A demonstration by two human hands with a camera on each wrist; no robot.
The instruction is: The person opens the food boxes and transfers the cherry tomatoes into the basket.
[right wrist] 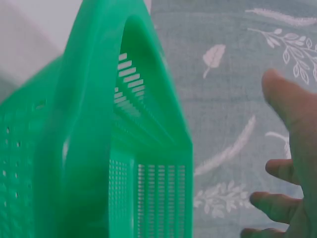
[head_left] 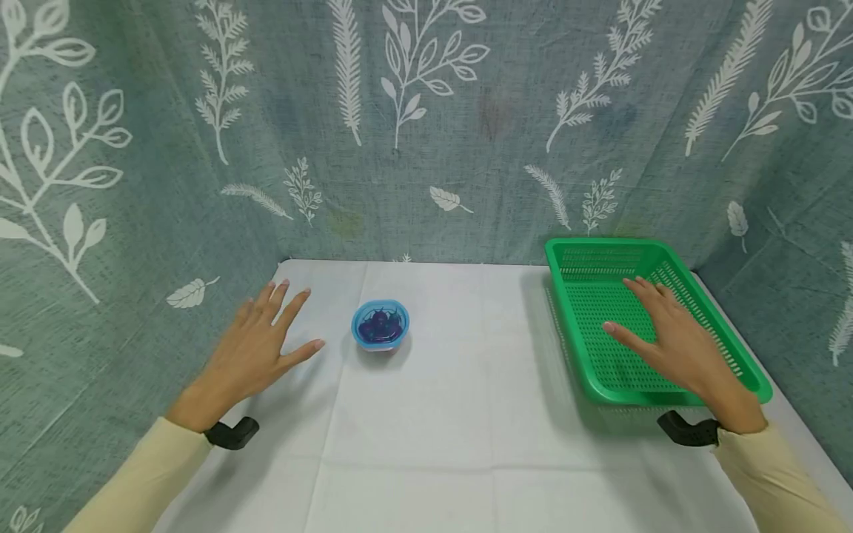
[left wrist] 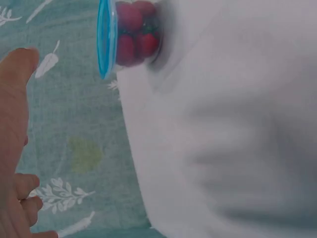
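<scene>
Looks like very start, nothing grabbed yet. Left hand [head_left: 256, 337] spread flat, fingers wide, empty, hovering near table's left edge just left of small clear plastic tub with blue lid [head_left: 380, 325], red fruit inside. Tub sits mid-table, toward back edge. Right hand [head_left: 673, 333] also spread wide and empty, over green perforated plastic basket [head_left: 749, 366] at table's right edge. Next move, I'd guess: left hand closes round tub, needs firm grip on lid rim.
</scene>
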